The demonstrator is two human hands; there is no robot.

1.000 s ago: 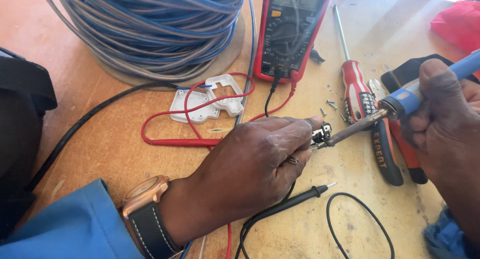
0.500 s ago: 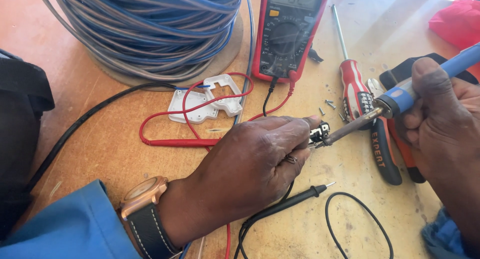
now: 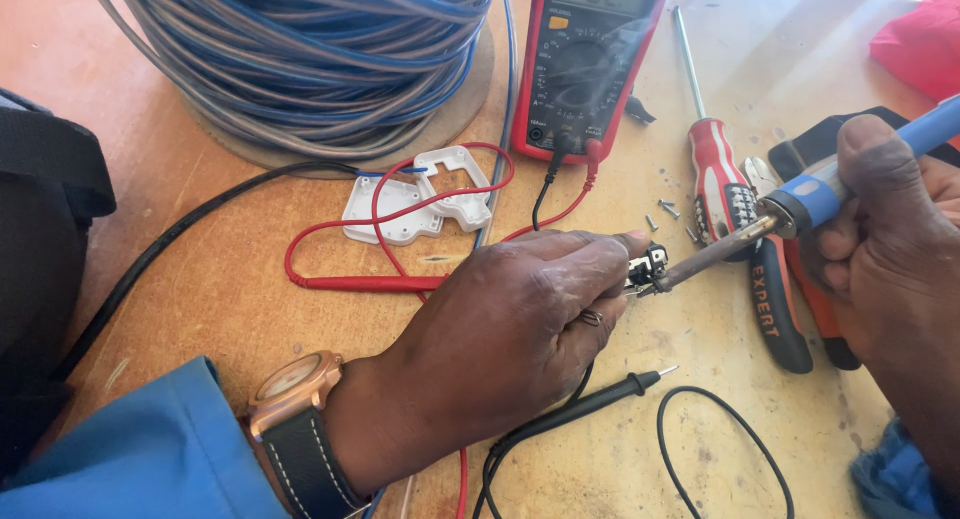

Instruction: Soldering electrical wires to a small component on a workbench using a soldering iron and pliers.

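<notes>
Sunlit wooden workbench [image 3: 200,229], scuffed and pale.

Both hands [image 3: 500,339] [image 3: 890,249] in closed grip

Cable coil [image 3: 300,59] left of multimeter [image 3: 590,64], screwdriver [image 3: 712,159] right, pliers [image 3: 775,299] nearer.

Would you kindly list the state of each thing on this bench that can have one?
Left hand: pinching a small black component.
Right hand: gripping a blue-handled soldering iron, tip against the component.
Red digital multimeter: switched on, both leads plugged in.
Black probe: lying loose.
Red-handled screwdriver: lying flat, unused.
White plastic cover: off, lying flat.
Blue-grey cable coil: wound up.
</notes>
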